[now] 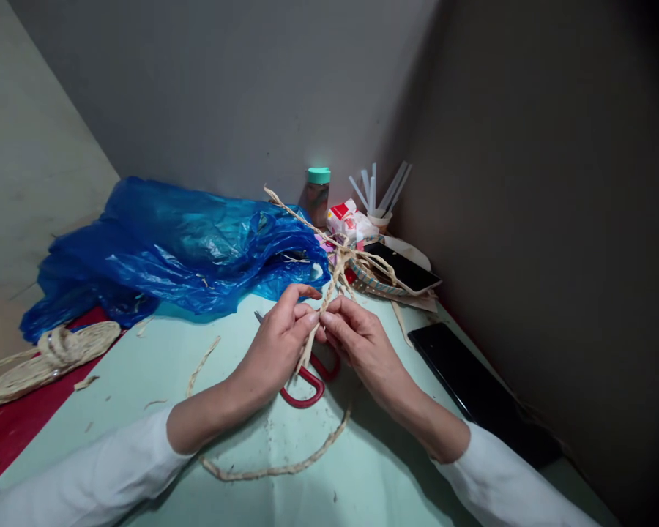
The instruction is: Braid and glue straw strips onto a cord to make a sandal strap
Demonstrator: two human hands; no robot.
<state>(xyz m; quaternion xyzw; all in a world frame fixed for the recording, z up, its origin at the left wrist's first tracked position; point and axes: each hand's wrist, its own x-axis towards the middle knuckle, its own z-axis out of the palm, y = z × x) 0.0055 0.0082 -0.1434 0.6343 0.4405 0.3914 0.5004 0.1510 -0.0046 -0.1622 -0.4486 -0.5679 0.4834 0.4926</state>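
Where the 2 hands meet above the pale green bench (143, 380), the left hand (277, 348) and right hand (362, 340) pinch a rough, braided straw cord (329, 289) with fingers closed on it. Its tail loops flat across the bench. Red-handled scissors (307, 391) lie beneath; crinkled blue plastic (181, 245) lies behind, against grey walls.

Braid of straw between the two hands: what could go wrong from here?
1. Both hands, left hand and right hand, pinch the braid at one spot; the loose strand ends fan out above, so a slip might let the plait loosen.
2. The red-handled scissors lie under the hands, and the finished tail loops around them; it might snag.
3. The strands reach over the phone balanced on the small basket; a tug could knock it.
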